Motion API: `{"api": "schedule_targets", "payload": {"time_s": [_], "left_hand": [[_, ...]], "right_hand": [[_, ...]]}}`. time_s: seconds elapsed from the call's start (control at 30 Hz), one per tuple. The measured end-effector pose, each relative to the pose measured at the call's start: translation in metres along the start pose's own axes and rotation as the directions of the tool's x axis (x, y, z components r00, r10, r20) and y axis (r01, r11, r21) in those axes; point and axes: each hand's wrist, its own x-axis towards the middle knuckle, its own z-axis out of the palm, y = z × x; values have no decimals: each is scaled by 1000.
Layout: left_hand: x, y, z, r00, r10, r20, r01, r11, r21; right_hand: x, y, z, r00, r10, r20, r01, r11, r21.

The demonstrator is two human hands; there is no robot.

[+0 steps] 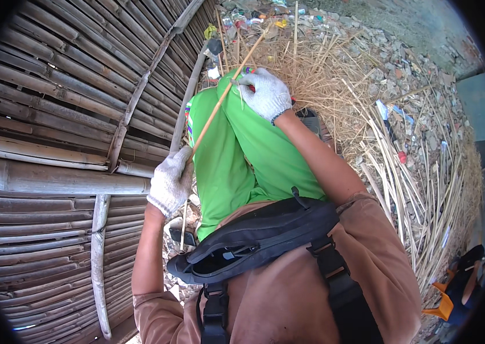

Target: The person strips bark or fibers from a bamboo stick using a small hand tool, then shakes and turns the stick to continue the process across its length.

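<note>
A thin tan bamboo strip (215, 113) slants across my green trouser legs, from the lower left up past my knees. My left hand (172, 180), in a white knitted glove, is closed around the strip's lower end beside my thigh. Near my knee, my gloved right hand (266, 94) is closed with thumb and fingers against the strip. A small red bit shows between its fingers, but what it belongs to is mostly hidden. The strip's far end reaches past the knees over the littered ground.
A bamboo slat wall (70, 114) stands close on my left, with a grey pole (188, 97) beside my leg. Dry shavings (317, 74) and long pale strips (397, 172) lie on the rubble to the right. A black bag (259, 232) rests across my lap.
</note>
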Motion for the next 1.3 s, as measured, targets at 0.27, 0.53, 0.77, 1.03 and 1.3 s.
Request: {"api": "schedule_targets", "payload": {"time_s": [0.27, 0.53, 0.77, 1.03, 1.3], "left_hand": [[-83, 39, -39, 985, -167, 50, 162, 982, 96], [-174, 85, -98, 974, -218, 62, 206, 964, 168], [-179, 73, -92, 945, -312, 93, 316, 948, -30], [-47, 26, -7, 996, -46, -78, 45, 999, -19], [18, 15, 18, 998, 22, -62, -22, 1000, 3]], "right_hand": [[1, 5, 4, 1000, 12, -4, -12, 1000, -4], [1, 5, 2, 1000, 16, 26, -15, 1000, -19], [3, 7, -5, 997, 67, 46, -67, 998, -2], [2, -4, 8, 999, -10, -53, 11, 1000, 15], [-1, 6, 8, 998, -12, -69, 9, 999, -33]]}}
